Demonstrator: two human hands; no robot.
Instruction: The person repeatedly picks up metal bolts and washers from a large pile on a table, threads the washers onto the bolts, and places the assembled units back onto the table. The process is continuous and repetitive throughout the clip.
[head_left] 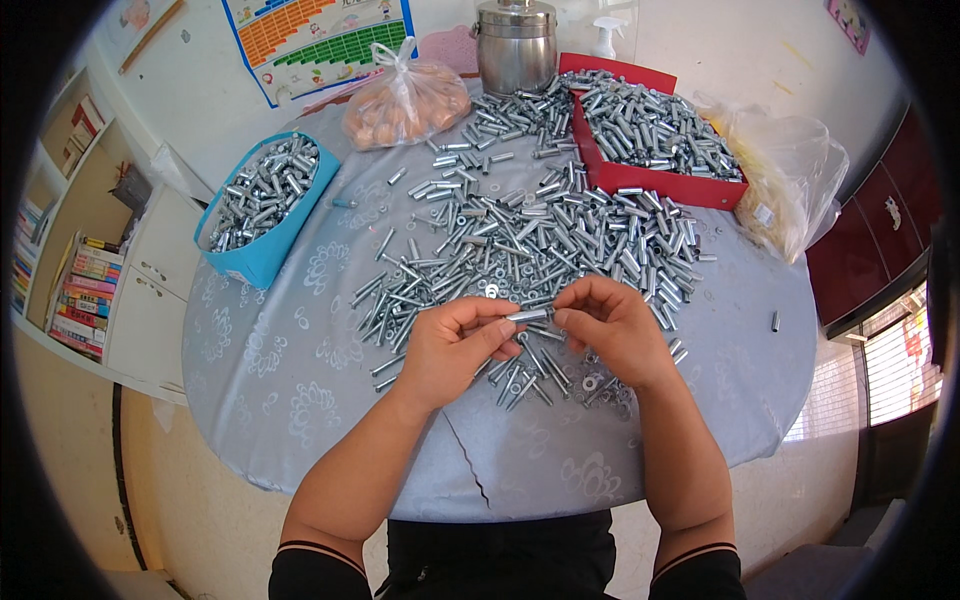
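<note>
Over the near edge of a wide heap of metal parts, my two hands meet at one silvery expansion bolt (531, 315). My left hand (450, 347) pinches its left part between thumb and fingers. At its right end, the closed fingertips of my right hand (612, 332) grip it; whether they also hold a small washer or nut is too small to tell. Below and around the hands lie loose bolts (525, 380), metal sleeves (640, 235) and small washers (592, 382). The bolt lies nearly level, its right end slightly raised.
A blue box (268, 255) of metal parts stands at the left, a red box (665, 188) of them at the back right. Behind the heap are a bag of round brown items (405, 105), a steel pot (516, 50) and a clear plastic bag (785, 175). Grey cloth covers the round table (300, 380).
</note>
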